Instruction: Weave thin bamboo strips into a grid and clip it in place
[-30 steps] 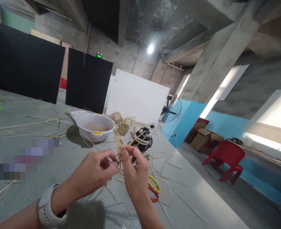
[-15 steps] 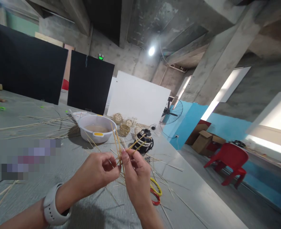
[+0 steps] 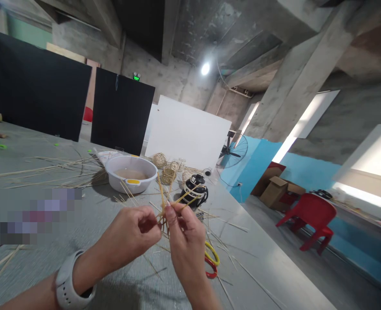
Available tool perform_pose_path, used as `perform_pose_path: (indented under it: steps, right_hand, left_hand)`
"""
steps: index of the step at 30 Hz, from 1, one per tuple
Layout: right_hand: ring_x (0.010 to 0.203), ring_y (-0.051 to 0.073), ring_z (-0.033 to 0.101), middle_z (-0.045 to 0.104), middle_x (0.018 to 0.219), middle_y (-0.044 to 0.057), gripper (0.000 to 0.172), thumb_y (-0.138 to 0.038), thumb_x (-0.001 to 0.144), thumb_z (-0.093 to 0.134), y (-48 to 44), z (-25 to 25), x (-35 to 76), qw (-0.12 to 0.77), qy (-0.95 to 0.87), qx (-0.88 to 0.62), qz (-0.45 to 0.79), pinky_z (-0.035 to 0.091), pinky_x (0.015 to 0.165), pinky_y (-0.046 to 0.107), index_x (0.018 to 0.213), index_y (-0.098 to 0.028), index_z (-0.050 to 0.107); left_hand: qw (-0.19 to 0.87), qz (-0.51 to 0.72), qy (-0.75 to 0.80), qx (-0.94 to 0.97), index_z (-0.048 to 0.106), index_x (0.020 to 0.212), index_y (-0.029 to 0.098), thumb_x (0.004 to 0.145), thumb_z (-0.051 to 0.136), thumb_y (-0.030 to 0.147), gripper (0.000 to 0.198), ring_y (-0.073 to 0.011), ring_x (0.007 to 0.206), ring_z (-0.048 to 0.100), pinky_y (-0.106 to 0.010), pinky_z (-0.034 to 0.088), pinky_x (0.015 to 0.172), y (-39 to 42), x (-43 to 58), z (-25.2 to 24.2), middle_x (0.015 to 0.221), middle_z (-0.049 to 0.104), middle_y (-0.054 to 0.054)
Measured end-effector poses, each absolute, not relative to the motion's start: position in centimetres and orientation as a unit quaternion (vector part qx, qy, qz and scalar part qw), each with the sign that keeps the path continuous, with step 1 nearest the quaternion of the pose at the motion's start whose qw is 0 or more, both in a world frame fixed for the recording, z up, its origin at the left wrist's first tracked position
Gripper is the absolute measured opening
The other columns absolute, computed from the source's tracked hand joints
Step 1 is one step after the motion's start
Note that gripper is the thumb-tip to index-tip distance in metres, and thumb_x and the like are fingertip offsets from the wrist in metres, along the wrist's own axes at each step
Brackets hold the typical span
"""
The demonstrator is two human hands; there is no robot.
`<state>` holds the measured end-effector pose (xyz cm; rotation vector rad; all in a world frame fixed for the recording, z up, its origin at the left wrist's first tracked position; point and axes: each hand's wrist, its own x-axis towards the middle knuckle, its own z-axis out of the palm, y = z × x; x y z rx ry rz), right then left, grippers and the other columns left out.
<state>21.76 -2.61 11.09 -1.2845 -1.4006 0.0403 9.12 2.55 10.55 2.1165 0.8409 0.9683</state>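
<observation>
Thin tan strips, like split bamboo (image 3: 160, 189), fan up and out from between my two hands above the grey table. My right hand (image 3: 185, 234) pinches the strips where they cross, thumb on the near side. Close beside it, my left hand (image 3: 135, 230) has its fingertips pressed together at the left edge of the crossing strips. The exact weave at the crossing is partly hidden by my fingers. Below my right hand lie scissors with yellow and red handles (image 3: 211, 258), their blades out of sight behind the hand.
A white basin (image 3: 113, 183) of cloudy water stands beyond my hands. Woven balls (image 3: 168, 175) and a black jug (image 3: 193, 191) are to its right. Loose strips (image 3: 61, 165) lie across the table (image 3: 251, 258). A red chair (image 3: 310, 217) stands at right.
The upright strips have shifted and spread slightly to the right. My left hand has moved a little left, while my right hand stays nearly in place, still pinching.
</observation>
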Motion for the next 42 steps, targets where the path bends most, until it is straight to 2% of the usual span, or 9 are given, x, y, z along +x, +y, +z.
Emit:
perform_pose_path:
  steps: [2, 7, 15, 23, 29, 33, 36, 39, 42]
  right_hand:
    - [0.065, 0.016, 0.057, 0.064, 0.070, 0.003, 0.023, -0.034, 0.091, 0.051, -2.6, 11.1, 21.8, 0.576, -0.601, -0.553, 0.022, 0.042, 0.056, 0.025, 0.080, -0.019, 0.063]
    - [0.062, 0.014, 0.054, 0.060, 0.069, 0.001, 0.024, -0.034, 0.092, 0.050, -2.4, 11.3, 22.2, 0.557, -0.611, -0.560, 0.060, 0.038, 0.052, 0.023, 0.079, -0.018, 0.063]
    - [0.061, 0.012, 0.047, 0.053, 0.068, 0.000, 0.028, -0.033, 0.092, 0.049, -2.3, 11.3, 21.9, 0.522, -0.647, -0.548, 0.088, 0.034, 0.051, 0.022, 0.072, -0.017, 0.060]
    - [0.054, 0.010, 0.040, 0.047, 0.061, -0.003, 0.027, -0.035, 0.091, 0.049, -2.6, 11.8, 21.8, 0.536, -0.620, -0.554, 0.146, 0.030, 0.047, 0.022, 0.071, -0.018, 0.054]
    - [0.052, 0.010, 0.040, 0.045, 0.060, -0.004, 0.026, -0.038, 0.091, 0.049, -3.5, 12.8, 22.3, 0.546, -0.611, -0.549, 0.164, 0.031, 0.047, 0.023, 0.075, -0.018, 0.056]
    - [0.053, 0.010, 0.039, 0.045, 0.061, -0.003, 0.025, -0.036, 0.091, 0.049, -3.5, 12.8, 22.5, 0.545, -0.604, -0.561, 0.155, 0.030, 0.047, 0.022, 0.075, -0.018, 0.056]
    - [0.054, 0.010, 0.039, 0.046, 0.062, -0.003, 0.024, -0.035, 0.090, 0.050, -3.1, 12.6, 22.7, 0.538, -0.604, -0.568, 0.151, 0.029, 0.047, 0.022, 0.075, -0.018, 0.058]
    - [0.053, 0.010, 0.039, 0.046, 0.060, -0.004, 0.024, -0.035, 0.090, 0.051, -2.6, 12.5, 23.2, 0.540, -0.604, -0.565, 0.157, 0.029, 0.047, 0.022, 0.074, -0.018, 0.058]
    - [0.050, 0.010, 0.038, 0.046, 0.057, -0.004, 0.025, -0.036, 0.088, 0.052, -2.1, 12.4, 23.7, 0.541, -0.596, -0.566, 0.178, 0.030, 0.046, 0.021, 0.072, -0.018, 0.057]
  left_hand:
    - [0.341, 0.358, 0.318, 0.809, 0.057, 0.066, 0.017, 0.076, 0.048, 0.024, 0.015, -0.0119, 0.051, 0.054, -0.021, 0.039, 0.049, 2.6, 9.0, 10.6, 0.055, 0.058, 0.003]
    - [0.447, 0.369, 0.307, 0.755, 0.058, 0.093, 0.020, 0.082, 0.050, 0.031, 0.017, -0.0133, 0.048, 0.060, -0.021, 0.046, 0.048, 2.9, 8.3, 10.8, 0.060, 0.065, 0.003]
    - [0.448, 0.425, 0.286, 0.733, 0.052, 0.083, 0.021, 0.088, 0.050, 0.045, 0.025, -0.0105, 0.045, 0.055, -0.017, 0.045, 0.042, 3.0, 7.9, 11.4, 0.053, 0.056, 0.007]
    - [0.406, 0.430, 0.290, 0.753, 0.049, 0.084, 0.020, 0.094, 0.042, 0.042, 0.026, -0.0087, 0.044, 0.054, -0.018, 0.044, 0.046, 2.9, 7.7, 11.4, 0.058, 0.058, 0.006]
    - [0.299, 0.442, 0.341, 0.774, 0.051, 0.082, 0.021, 0.094, 0.043, 0.043, 0.026, -0.0108, 0.048, 0.057, -0.020, 0.042, 0.048, 1.5, 7.0, 12.3, 0.057, 0.060, 0.006]
    - [0.249, 0.381, 0.387, 0.802, 0.053, 0.082, 0.021, 0.094, 0.040, 0.048, 0.032, -0.0123, 0.046, 0.056, -0.023, 0.040, 0.050, 2.1, 7.1, 12.2, 0.052, 0.058, 0.006]
    - [0.109, 0.388, 0.429, 0.808, 0.055, 0.080, 0.020, 0.092, 0.044, 0.053, 0.036, -0.0154, 0.049, 0.056, -0.027, 0.039, 0.052, 2.5, 6.9, 11.8, 0.056, 0.060, 0.003]
    - [-0.095, 0.468, 0.346, 0.808, 0.059, 0.094, 0.020, 0.090, 0.054, 0.046, 0.027, -0.0211, 0.072, 0.061, -0.034, 0.045, 0.068, 2.5, 6.7, 11.4, 0.078, 0.065, -0.002]
    - [-0.147, 0.451, 0.168, 0.864, 0.057, 0.108, 0.024, 0.084, 0.063, 0.046, 0.033, -0.0245, 0.100, 0.057, -0.042, 0.041, 0.095, 2.3, 7.0, 11.0, 0.103, 0.063, -0.004]
